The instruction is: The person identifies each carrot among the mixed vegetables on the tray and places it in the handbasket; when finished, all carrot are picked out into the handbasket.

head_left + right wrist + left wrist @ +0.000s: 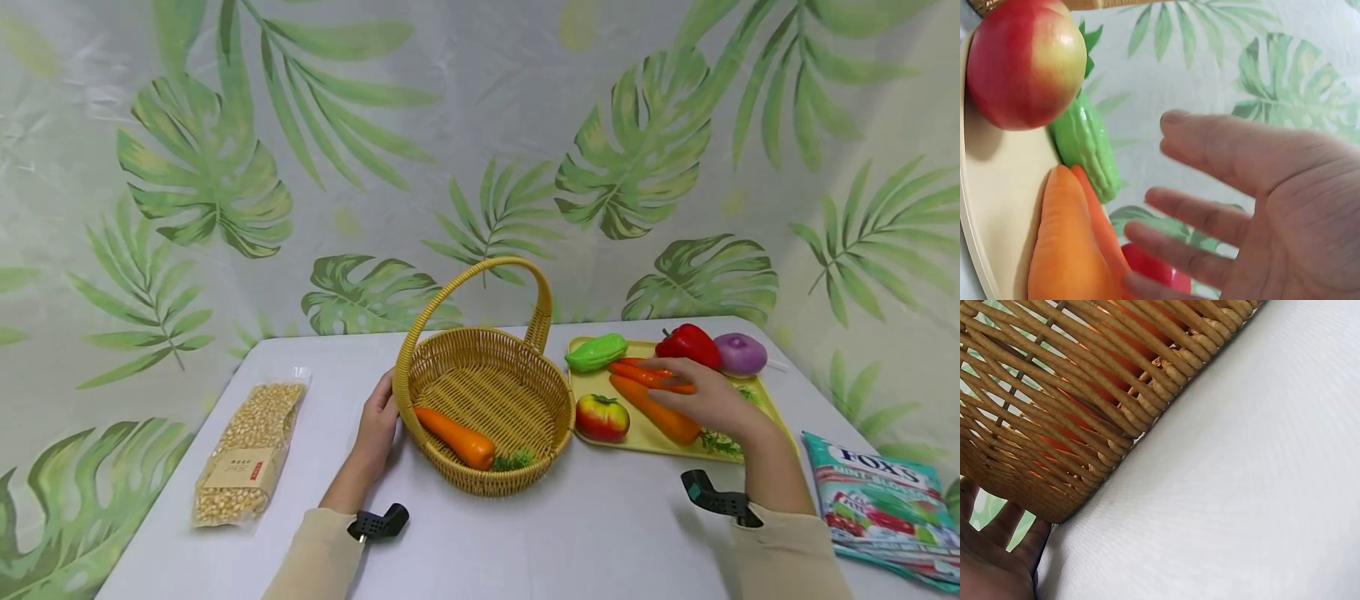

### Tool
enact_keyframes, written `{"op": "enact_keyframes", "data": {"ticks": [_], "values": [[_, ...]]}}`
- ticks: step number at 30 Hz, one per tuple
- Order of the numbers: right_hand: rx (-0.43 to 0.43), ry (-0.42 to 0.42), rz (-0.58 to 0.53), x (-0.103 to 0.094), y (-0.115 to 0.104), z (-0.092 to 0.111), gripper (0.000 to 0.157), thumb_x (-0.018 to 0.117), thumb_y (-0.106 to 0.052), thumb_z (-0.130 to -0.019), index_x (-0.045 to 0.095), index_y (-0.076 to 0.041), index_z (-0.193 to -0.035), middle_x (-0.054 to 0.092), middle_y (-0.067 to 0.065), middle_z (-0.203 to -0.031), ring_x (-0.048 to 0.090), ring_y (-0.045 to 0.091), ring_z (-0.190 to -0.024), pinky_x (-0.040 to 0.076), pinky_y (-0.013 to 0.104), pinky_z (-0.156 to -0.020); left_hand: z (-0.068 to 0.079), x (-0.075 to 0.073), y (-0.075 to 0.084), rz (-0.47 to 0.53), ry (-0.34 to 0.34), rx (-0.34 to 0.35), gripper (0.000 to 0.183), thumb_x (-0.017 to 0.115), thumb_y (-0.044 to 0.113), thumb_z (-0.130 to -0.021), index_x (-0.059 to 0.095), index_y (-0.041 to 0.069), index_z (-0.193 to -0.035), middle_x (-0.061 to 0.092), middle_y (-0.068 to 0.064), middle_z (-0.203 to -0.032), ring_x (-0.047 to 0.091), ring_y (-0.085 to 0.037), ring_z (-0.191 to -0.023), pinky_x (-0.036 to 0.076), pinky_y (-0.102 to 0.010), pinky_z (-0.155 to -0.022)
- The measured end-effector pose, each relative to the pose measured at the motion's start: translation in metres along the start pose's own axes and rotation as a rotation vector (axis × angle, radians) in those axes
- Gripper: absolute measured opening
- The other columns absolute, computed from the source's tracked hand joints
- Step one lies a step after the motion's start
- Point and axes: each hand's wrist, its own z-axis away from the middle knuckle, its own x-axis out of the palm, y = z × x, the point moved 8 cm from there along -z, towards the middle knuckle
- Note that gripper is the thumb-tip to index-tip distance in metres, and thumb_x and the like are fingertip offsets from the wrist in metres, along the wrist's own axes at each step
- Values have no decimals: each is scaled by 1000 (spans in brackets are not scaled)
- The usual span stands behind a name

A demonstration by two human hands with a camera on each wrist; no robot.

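A wicker basket (pixel 480 483) with a tall handle stands mid-table, holding one orange carrot (pixel 455 437) with a green top. My left hand (pixel 377 421) rests on the basket's left outer side; in the left wrist view its extended fingers (pixel 1004 524) touch the woven wall. Above the yellow tray (pixel 652 444) hovers my right hand (pixel 708 400), fingers spread and holding nothing. Closest below it lies a large carrot (pixel 656 408), beside a redder carrot (pixel 637 373). The tray also bears a green bitter melon (pixel 596 352), a red-and-yellow tomato-like fruit (pixel 602 418) and a red bell pepper (pixel 687 345).
A purple onion (pixel 740 354) sits at the tray's back right corner. To the left lies a clear bag of corn kernels (pixel 251 450). A teal Fox's candy bag (pixel 881 504) lies at the right edge. Behind the white table hangs a leaf-patterned cloth (pixel 480 125).
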Motion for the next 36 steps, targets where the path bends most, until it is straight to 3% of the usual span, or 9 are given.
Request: {"op": "enact_keyframes", "data": {"ticks": [10, 18, 26, 36], "values": [[42, -78, -20, 4, 14, 1, 46, 64, -30, -98, 58, -5, -136, 62, 24, -132, 59, 46, -119, 57, 52, -92, 1, 0, 1, -4, -1, -4, 41, 46, 33, -106, 48, 24, -147, 46, 0, -154, 36, -16, -146, 27, -44, -124], [28, -121, -13, 10, 16, -1, 42, 67, -30, -95, 63, -11, -133, 59, 21, -137, 55, 45, -121, 55, 54, -94, 1, 0, 1, 4, 0, -5, 41, 46, 33, -106, 48, 25, -146, 47, 0, -154, 36, -15, -146, 27, -43, -124], [-14, -199, 33, 17, 18, 0, 33, 68, -19, -93, 69, -17, -126, 64, 15, -130, 55, 30, -113, 54, 41, -90, 1, 0, 3, -2, 2, 7, 40, 46, 33, -106, 49, 25, -145, 48, 0, -153, 37, -16, -145, 28, -43, -123], [31, -279, 28, 26, 20, 3, 49, 67, -6, -83, 67, -22, -129, 58, 15, -132, 48, 31, -110, 43, 33, -79, 1, 0, 3, -3, 6, 16, 39, 46, 34, -106, 50, 27, -144, 49, 2, -151, 38, -13, -144, 28, -42, -124]]}}
